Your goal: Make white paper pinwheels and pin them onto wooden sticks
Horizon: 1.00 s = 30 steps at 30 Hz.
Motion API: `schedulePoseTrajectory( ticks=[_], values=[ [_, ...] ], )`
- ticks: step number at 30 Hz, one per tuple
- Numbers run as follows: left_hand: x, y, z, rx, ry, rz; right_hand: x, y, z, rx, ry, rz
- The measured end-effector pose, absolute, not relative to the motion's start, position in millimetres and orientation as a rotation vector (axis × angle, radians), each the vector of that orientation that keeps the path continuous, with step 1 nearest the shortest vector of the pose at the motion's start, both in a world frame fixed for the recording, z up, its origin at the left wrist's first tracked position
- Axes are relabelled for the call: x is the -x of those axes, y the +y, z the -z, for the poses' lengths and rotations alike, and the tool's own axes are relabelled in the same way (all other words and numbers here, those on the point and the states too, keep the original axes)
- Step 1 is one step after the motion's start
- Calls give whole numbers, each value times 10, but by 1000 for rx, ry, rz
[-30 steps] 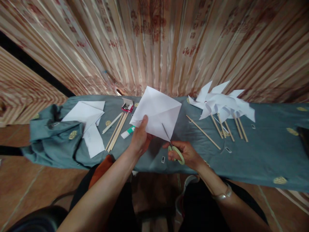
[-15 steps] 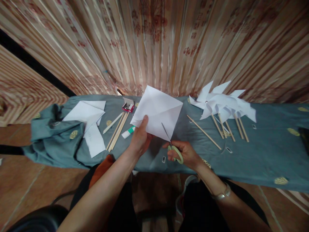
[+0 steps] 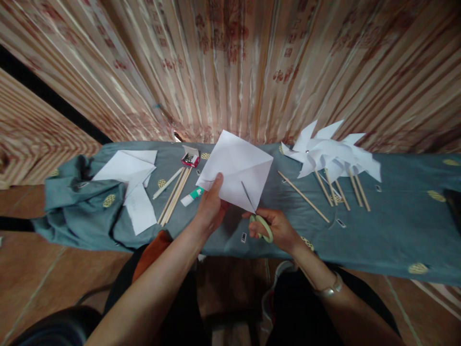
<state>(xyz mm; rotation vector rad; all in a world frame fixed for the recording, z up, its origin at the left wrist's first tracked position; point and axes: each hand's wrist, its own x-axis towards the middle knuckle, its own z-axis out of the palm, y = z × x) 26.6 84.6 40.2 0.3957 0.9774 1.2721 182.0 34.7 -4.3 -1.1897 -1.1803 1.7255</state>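
White paper [image 3: 241, 158], held diamond-wise, points one corner at the curtain [image 3: 245, 72]; our left hand [image 3: 212, 204] pinches its near edge; our right hand [image 3: 277, 228], just short of it, curls round scissors [image 3: 255, 214], long axis slanting forward-left.

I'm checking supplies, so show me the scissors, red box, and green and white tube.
Scissors [image 3: 267, 228]: head view, on the handle.
Red box [image 3: 195, 161]: head view, on its side wall.
Green and white tube [image 3: 196, 193]: head view, green part.

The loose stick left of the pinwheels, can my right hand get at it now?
Probably yes: the loose stick lies near your right hand, with nothing seen covering it. That hand holds the scissors, though, so gripping it might mean setting them down.
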Motion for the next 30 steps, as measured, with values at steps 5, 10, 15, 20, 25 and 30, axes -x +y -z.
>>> schedulePoseTrajectory(
  ticks=[5,10,15,20,25,30],
  values=[
    [-268,847,-384,-415,973,-1273,-1810,344,30,1180,-1174,-1732],
    [-286,828,-392,-422,981,-1248,-1802,349,-15,1172,-1184,-1723],
    [-291,823,-395,-413,995,-1247,-1794,352,-29,1190,-1136,-1720],
    [-286,822,-403,-399,1002,-1254,-1775,355,-41,1206,-1101,-1724],
    [-289,819,-419,-390,1012,-1258,-1759,357,-42,1200,-1053,-1738],
    [-283,819,-396,-392,990,-1259,-1747,356,-59,1166,-1018,-1755]
  ],
)
